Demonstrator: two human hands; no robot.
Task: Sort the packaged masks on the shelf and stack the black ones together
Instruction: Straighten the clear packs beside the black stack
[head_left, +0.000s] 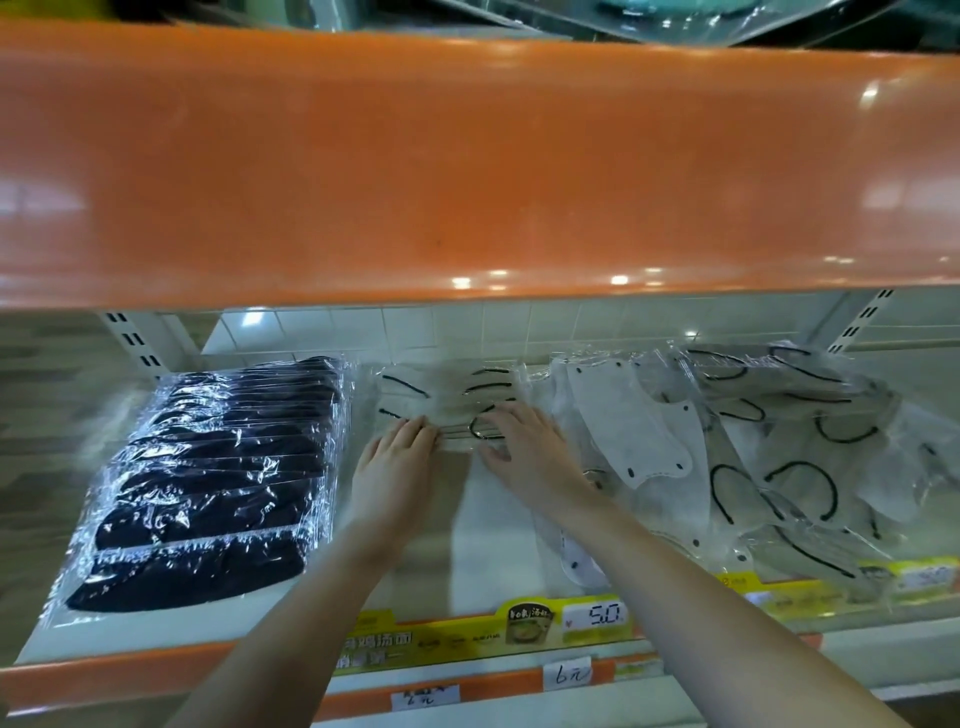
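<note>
Both hands (457, 452) flat on white mask packs (447, 400); grip seemingly loose.

Bright overhead light, glare spots on orange shelf edge (467, 171), soft overall blur, wide-angle bowing at edges
</note>
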